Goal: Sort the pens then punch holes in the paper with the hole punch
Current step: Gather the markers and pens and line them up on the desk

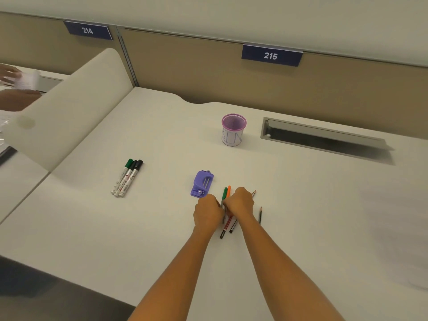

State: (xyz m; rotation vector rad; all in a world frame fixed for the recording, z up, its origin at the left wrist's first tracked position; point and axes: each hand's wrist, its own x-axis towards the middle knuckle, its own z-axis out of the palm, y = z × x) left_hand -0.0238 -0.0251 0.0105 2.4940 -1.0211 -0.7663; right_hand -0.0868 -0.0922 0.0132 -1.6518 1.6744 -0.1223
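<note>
My left hand point(206, 213) and my right hand point(239, 202) rest side by side on a bunch of thin pens point(226, 224) in the middle of the white desk point(301, 228), fingers curled down over them. A green pen point(224, 195) and an orange pen point(228, 191) stick out beyond my knuckles. A dark pencil point(260, 215) lies apart just right of my right wrist. The purple hole punch point(202, 183) sits just beyond my left hand. Three markers point(127, 178) lie together at the left. No paper shows on this desk.
A purple mesh cup point(233, 130) with a handwritten label stands at the back centre. A cable slot point(324, 137) is sunk into the desk at the back right. A white divider point(69, 107) rises at the left; another person's hands point(14, 89) hold paper beyond it.
</note>
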